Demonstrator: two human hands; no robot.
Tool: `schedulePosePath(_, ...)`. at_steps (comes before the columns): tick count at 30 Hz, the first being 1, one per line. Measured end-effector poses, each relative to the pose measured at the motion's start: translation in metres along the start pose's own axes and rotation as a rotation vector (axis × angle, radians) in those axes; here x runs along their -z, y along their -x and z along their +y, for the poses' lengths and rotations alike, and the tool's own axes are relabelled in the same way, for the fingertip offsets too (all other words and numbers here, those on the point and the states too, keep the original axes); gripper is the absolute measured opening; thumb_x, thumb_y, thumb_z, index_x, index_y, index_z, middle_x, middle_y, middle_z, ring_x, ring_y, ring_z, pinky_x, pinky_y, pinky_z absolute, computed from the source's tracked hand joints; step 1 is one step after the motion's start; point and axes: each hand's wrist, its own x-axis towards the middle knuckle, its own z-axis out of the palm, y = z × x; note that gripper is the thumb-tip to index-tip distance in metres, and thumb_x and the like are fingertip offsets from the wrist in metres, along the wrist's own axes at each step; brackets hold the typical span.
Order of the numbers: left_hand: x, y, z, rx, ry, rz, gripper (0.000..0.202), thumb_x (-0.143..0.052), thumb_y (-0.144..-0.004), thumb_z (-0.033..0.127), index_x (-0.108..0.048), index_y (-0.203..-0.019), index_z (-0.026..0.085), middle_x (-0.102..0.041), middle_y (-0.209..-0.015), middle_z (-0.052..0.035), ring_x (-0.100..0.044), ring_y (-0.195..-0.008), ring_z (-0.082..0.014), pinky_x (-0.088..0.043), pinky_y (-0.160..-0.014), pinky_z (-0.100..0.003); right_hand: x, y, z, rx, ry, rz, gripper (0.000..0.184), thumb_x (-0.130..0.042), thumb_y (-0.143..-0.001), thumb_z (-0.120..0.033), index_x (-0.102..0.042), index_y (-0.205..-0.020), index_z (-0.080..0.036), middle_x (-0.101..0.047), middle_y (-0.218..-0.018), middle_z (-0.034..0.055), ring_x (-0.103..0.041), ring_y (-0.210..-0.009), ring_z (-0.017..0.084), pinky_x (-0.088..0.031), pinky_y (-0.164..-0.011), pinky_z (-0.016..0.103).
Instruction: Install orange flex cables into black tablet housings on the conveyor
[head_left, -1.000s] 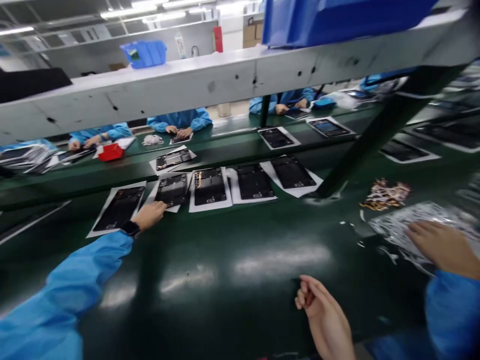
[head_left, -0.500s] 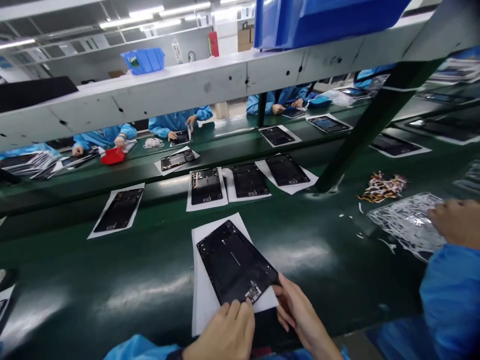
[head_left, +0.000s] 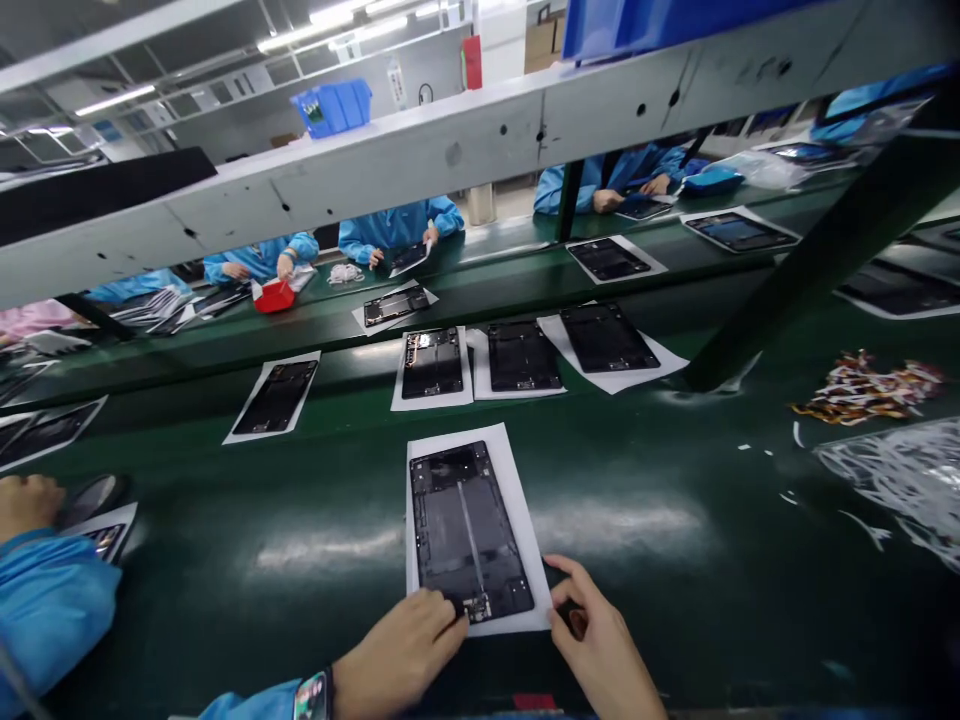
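Note:
A black tablet back panel lies flat on a white sheet on the green conveyor belt, right in front of me. My left hand, with a smartwatch on its wrist, has its fingers together on the panel's near edge. My right hand touches the sheet's near right corner, finger and thumb closed on its edge.
More black panels on white sheets lie in a row farther up the belt. At the left, a co-worker's blue sleeve and hand reach in. Film scraps and coloured bits lie at the right. A grey shelf beam and dark post cross overhead.
My left hand reached out to the row, then both hands brought the panel and sheet in front of me. It was tilted in my hands; now it lies flat and square.

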Motion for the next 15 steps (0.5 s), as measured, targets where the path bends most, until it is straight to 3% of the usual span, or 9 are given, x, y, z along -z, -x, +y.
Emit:
schedulePosePath(2,0.002,-0.010,-0.027,0.079,0.045,0.101,0.024,-0.043,-0.097,0.014,-0.054,-0.119,0.015,-0.062,-0.102,-0.0088,-0.057,-0.091,-0.0197,-0.049,-0.082,-0.032,0.002,0.000,0.001,-0.035,0.021,-0.012,0.042,-0.049,-0.083,-0.034,-0.048,-0.123,-0.021,-0.057,-0.080,-0.0002,-0.059,-0.072,0.018,-0.045,-0.067,0.027)
schedulePosePath(5,0.004,-0.043,-0.083,0.311,0.008,0.250,0.023,-0.043,-0.099,0.019,-0.054,-0.118,0.015,-0.058,-0.112,-0.0121,-0.054,-0.102,-0.0233,-0.046,-0.089,-0.038,0.003,0.001,0.004,-0.045,0.075,0.024,0.036,-0.047,-0.084,-0.037,-0.049,-0.117,-0.023,-0.059,-0.079,0.0005,-0.061,-0.073,0.019,-0.046,-0.067,0.027)
schedulePosePath(7,0.006,-0.067,-0.119,0.439,0.011,0.248,0.019,-0.047,-0.097,0.022,-0.056,-0.111,0.014,-0.057,-0.109,-0.0125,-0.053,-0.101,-0.0250,-0.045,-0.090,-0.041,-0.001,0.004,0.007,-0.001,0.138,0.078,0.035,-0.048,-0.085,-0.040,-0.049,-0.115,-0.023,-0.059,-0.077,-0.0001,-0.061,-0.071,0.019,-0.046,-0.067,0.027)
schedulePosePath(9,0.006,-0.086,-0.146,0.484,0.051,0.212,0.011,-0.052,-0.095,0.022,-0.059,-0.100,0.014,-0.058,-0.100,-0.0103,-0.053,-0.094,-0.0240,-0.045,-0.085,-0.039,-0.008,0.007,0.009,0.039,0.202,0.151,0.033,-0.046,-0.085,-0.041,-0.050,-0.113,-0.024,-0.058,-0.075,-0.0010,-0.060,-0.066,0.019,-0.046,-0.066,0.027)
schedulePosePath(12,0.005,-0.099,-0.163,0.462,0.097,0.199,0.008,-0.054,-0.092,0.019,-0.058,-0.086,0.016,-0.058,-0.090,-0.0067,-0.053,-0.087,-0.0215,-0.044,-0.081,-0.036,-0.017,0.009,0.012,0.065,0.246,0.246,0.029,-0.042,-0.084,-0.040,-0.052,-0.106,-0.025,-0.056,-0.073,-0.0017,-0.057,-0.060,0.018,-0.045,-0.063,0.027)
schedulePosePath(15,0.006,-0.103,-0.161,0.422,0.124,0.193,0.010,-0.055,-0.091,0.017,-0.057,-0.081,0.016,-0.058,-0.088,-0.0052,-0.052,-0.085,-0.0201,-0.042,-0.079,-0.034,-0.013,0.007,0.017,0.066,0.229,0.257,0.025,-0.044,-0.081,-0.039,-0.054,-0.099,-0.025,-0.055,-0.071,-0.0019,-0.057,-0.060,0.017,-0.045,-0.063,0.026)
